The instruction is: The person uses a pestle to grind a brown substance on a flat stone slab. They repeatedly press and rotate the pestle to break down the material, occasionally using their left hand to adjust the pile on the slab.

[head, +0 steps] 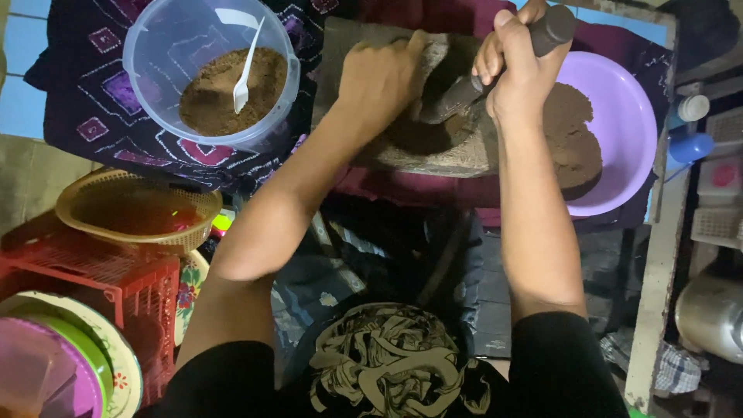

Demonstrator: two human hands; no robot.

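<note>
Right hand: your right hand (520,71) is clamped on a dark knife handle (548,31), thumb and fingers wrapped fully round it.
Knife: short grey blade (453,99), angled down and left from the handle, tip against the brown mass on the slab.
Left hand: your left hand (383,77) lies palm down on the slab (433,147), fingers together and curled over its far edge; it grips nothing else.
Slab: thick, rough grey stone, roughly rectangular, with a shallow worn hollow; it sits between your forearms, its right end over the basin.
Paste: dark brown, dense and matte mass (571,143), heaped at the right end of the slab and reaching into the basin.
Basin: round lilac plastic basin (627,116), smooth and glossy, just right of your right hand.
Tub: clear round plastic tub (210,70), upper left, well apart from your hands; holds loose brown powder (209,97) with a white plastic spoon (246,73) standing in it.
Cloth: dark fabric (116,93) with purple and white diamond print, under the tub.
Basket: shallow woven orange basket (135,210), lower left, resting on a red slatted crate (93,279).
Plates: stacked round plates (70,364) with floral rims, bottom left.
Room: pale blue tile floor (19,101) at far left; at right a worn wooden frame (658,255), with a metal pot (708,313) behind it.
</note>
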